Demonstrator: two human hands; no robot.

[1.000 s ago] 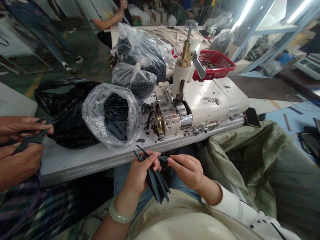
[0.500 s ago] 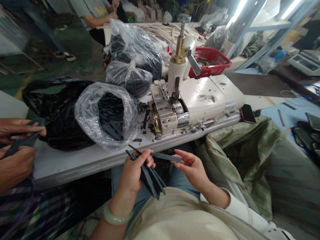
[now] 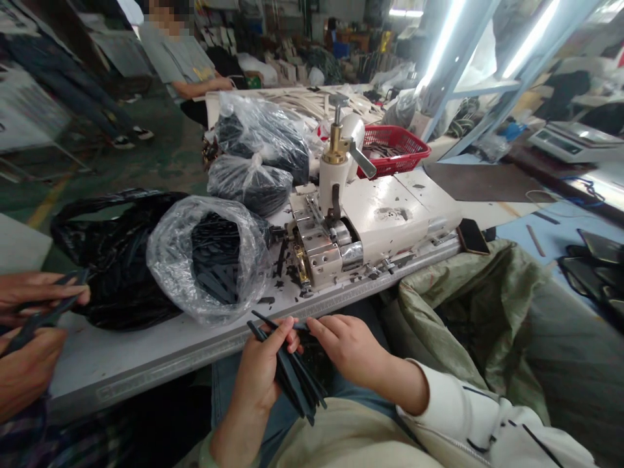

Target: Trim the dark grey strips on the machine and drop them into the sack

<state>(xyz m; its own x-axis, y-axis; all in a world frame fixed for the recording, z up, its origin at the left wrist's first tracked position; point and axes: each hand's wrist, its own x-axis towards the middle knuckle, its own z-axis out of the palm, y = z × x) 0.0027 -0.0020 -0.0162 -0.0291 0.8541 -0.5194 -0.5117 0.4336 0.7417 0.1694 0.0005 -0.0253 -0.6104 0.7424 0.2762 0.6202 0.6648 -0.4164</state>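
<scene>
Behind the grip of the right hand [image 3: 348, 344], a white sleeve [image 3: 451, 400] with thin dark markings ended above the wrist, a zip [image 3: 455, 443] below it. Nearer than the grip were a cream top [image 3: 341, 435], blue jeans [image 3: 225, 383] and, behind the left hand [image 3: 263, 361], 1 pale green bangle [image 3: 207, 454].

Both hands [image 3: 263, 364] [image 3: 348, 344] near each other, fingers [image 3: 331, 327] curled, forearms [image 3: 403, 385] angled inward.

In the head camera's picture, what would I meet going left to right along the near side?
A co-worker's hands, the wearer's left hand holding dark strips, the right hand pinching one strip, then a green sack.
</scene>
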